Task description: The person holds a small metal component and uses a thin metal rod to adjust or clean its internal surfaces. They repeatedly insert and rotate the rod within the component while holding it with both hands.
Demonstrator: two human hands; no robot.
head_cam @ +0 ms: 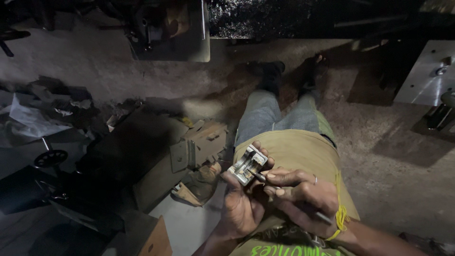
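Left hand: the left hand (241, 201) is closed around a small grey metal block with a slot on top (247, 164); thumb on its near side, fingers (265, 159) wrapped over its far edge.
Right hand: the right hand (303, 196) pinches a thin dark metal tool like a pen (289, 199); its tip touches the near edge of the block.
Place of the block: it is held in the air above the lap, just in front of the olive shirt (296, 151).
Open room: bare concrete floor (388, 156) lies open to the right of the legs; the left side is crowded.
Packages: a brown cardboard box (156, 239) stands at the bottom edge, left of the arm; a beige metal hinged part (201, 144) lies near the block, to its left.
Edges: a pale grey metal plate (424, 76) reaches in from the right border.
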